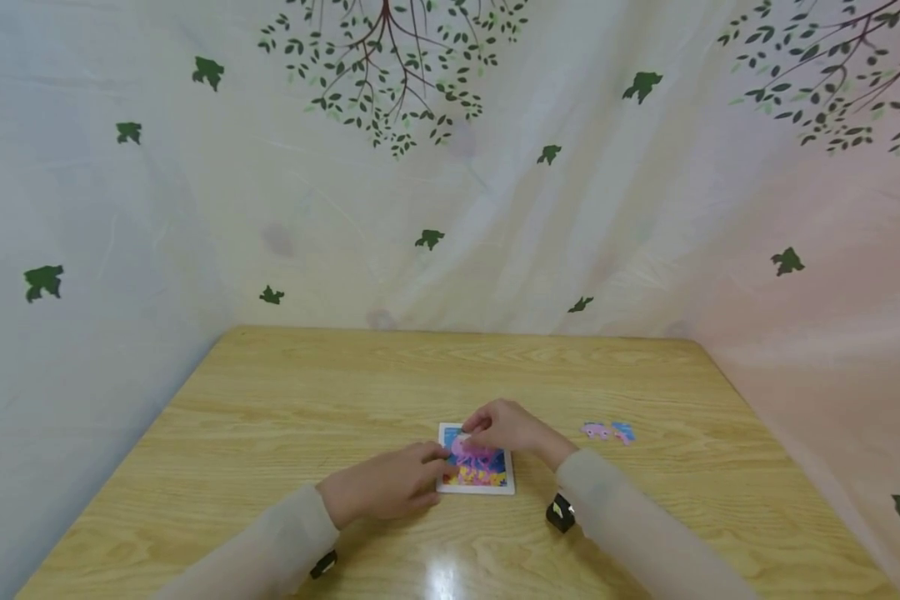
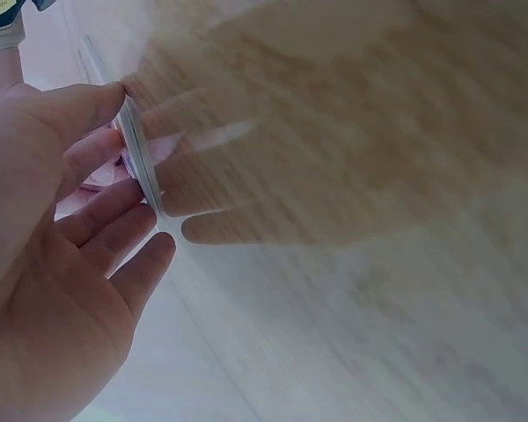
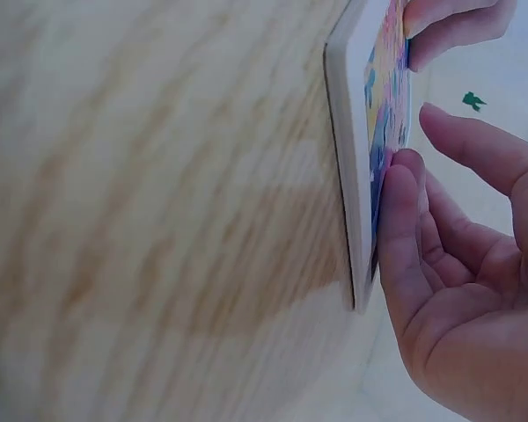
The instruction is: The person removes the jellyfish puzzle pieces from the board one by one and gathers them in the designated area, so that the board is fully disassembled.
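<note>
A small jigsaw puzzle (image 1: pixel 482 479) in a white frame, with a pink sea creature over yellow shapes, lies flat on the table. My left hand (image 1: pixel 393 483) rests against its left side, thumb and fingertips along the frame edge in the left wrist view. Bent over the upper part of the picture is my right hand (image 1: pixel 513 432). In the right wrist view its lower finger (image 3: pixel 400 220) touches the picture surface, while the thumb (image 3: pixel 475 145) stands apart from it. No loose piece shows between those two; the other fingertips are partly hidden.
Loose puzzle pieces (image 1: pixel 621 432), pink and blue, lie on the wooden table (image 1: pixel 330 383) to the right of the puzzle. Dark wrist cameras (image 1: pixel 560 512) sit under both sleeves. A pale cloth (image 1: pixel 330 208) with leaf prints hangs around the table's far and side edges.
</note>
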A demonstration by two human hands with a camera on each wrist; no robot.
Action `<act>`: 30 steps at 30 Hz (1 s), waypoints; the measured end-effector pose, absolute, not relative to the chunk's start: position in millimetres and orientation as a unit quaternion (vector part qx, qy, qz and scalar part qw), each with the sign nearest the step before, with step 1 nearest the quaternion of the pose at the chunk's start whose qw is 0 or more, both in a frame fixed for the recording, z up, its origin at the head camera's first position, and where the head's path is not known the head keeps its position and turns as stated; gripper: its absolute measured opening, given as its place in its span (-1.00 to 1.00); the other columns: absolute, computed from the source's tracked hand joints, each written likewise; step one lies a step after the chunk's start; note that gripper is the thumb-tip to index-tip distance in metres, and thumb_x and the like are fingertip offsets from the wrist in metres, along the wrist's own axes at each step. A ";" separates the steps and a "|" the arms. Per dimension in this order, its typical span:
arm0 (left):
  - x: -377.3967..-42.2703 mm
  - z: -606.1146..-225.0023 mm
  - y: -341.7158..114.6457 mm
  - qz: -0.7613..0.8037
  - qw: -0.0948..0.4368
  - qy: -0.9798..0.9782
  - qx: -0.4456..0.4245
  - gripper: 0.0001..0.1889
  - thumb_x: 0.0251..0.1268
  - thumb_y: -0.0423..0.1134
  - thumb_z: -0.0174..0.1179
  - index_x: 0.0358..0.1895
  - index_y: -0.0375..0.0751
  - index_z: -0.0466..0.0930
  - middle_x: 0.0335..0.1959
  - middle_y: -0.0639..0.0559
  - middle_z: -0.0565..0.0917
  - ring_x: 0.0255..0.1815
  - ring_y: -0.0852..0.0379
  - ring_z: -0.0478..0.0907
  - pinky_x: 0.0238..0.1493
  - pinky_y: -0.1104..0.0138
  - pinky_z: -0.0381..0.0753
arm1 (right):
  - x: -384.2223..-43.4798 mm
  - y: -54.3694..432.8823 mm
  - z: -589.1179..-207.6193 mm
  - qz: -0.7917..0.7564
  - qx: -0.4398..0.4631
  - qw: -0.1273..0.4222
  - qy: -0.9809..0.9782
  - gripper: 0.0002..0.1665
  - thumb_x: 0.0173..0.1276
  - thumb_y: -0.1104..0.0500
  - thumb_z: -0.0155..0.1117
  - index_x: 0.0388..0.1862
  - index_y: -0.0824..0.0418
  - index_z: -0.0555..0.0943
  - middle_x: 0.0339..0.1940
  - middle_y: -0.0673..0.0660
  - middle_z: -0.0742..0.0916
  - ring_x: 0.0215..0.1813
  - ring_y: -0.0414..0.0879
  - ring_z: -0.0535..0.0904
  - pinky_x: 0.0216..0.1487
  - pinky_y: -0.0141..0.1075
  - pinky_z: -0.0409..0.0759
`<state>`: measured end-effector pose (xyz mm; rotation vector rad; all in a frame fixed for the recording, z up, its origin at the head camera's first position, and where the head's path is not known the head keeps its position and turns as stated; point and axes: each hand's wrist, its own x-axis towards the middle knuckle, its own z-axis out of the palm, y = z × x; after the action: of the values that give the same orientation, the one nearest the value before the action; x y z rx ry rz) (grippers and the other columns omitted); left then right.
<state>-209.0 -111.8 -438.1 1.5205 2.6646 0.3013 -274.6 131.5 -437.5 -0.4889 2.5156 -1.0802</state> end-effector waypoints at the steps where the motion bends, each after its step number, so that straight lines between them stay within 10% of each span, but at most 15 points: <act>1: -209.2 -438.0 -112.3 0.098 0.030 0.864 0.492 -0.61 0.55 -0.21 0.21 0.33 -0.23 0.54 0.34 -0.16 0.53 0.33 -0.03 0.52 0.36 0.25 0.55 | -274.8 131.2 -438.2 -0.388 -0.170 0.182 0.887 -0.69 0.30 0.14 0.52 -0.02 0.26 0.76 -0.27 0.00 0.77 -0.28 -0.18 0.67 -0.17 -0.32 0.69; 30: -208.9 -433.0 -110.3 0.103 0.059 0.874 0.470 -0.61 0.55 -0.20 0.21 0.34 -0.21 0.55 0.34 -0.14 0.51 0.33 0.00 0.51 0.34 0.26 0.56 | -279.8 119.9 -445.2 -0.420 -0.184 0.164 0.873 -0.71 0.36 0.16 0.48 0.03 0.19 0.72 -0.33 0.01 0.75 -0.33 -0.20 0.63 -0.34 -0.38 0.59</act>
<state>-208.9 -110.3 -433.0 1.4250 2.6487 0.3124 -279.8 119.9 -445.2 -0.5239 2.4902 -1.1982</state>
